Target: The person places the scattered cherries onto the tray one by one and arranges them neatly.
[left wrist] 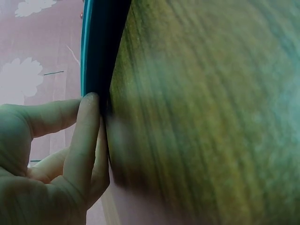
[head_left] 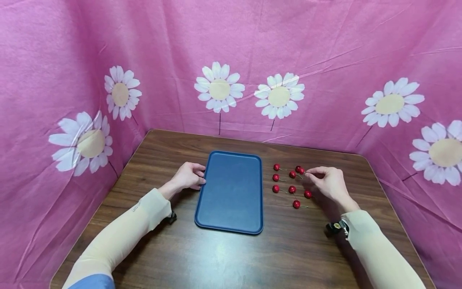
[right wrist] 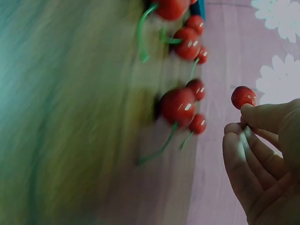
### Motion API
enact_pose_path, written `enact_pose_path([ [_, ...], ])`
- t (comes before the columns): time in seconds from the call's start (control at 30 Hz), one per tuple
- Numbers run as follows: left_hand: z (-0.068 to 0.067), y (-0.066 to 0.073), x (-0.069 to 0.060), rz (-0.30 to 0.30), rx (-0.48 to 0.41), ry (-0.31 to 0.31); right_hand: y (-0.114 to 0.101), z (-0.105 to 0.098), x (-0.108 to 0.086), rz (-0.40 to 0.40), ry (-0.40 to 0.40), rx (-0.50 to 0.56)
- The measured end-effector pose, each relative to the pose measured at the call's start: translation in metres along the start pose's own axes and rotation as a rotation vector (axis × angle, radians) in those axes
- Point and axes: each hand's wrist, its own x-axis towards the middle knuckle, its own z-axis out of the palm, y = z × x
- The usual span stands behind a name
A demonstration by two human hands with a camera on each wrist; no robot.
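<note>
"Pink curtain [head_left: 245,40] across the back and both sides, brown surface [head_left: 288,257] beneath. How far along?"

"Barely begun, by the look of it. Just one cherry [right wrist: 243,97] pinched, seemingly by the stem, between thumb and fingers of the right grip [head_left: 330,182]. Eight others [head_left: 276,177] left lying on the surface, loosely ranked right of the tray [head_left: 231,192]."

"And on the tray?"

"No fruit so far. Flat on the surface, long sides running front to back."

"Left grip [head_left: 185,176]?"

"At the tray's left rim, fingertips touching it. Pinching or merely steadying? Can't tell."

"Room for moving?"

"Only a narrow strip between the tray's right rim and the nearest column of three. Far more on the near side, and a good stretch out to the surface's right edge. Less at the back: far edge near the tray's top end, curtain just beyond."

"Any tight spot?"

"Close by the pinch, perhaps. Another cherry overlapping the held one in the head view, yet well apart from it in the right wrist view."
</note>
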Motion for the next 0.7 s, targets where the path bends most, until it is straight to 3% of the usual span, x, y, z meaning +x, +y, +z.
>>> enact_pose_path([
  [0.7, 0.001, 0.001, -0.002, 0.004, 0.011, -0.007, -0.068, 0.042, 0.053, 0.137, -0.144, 0.396],
])
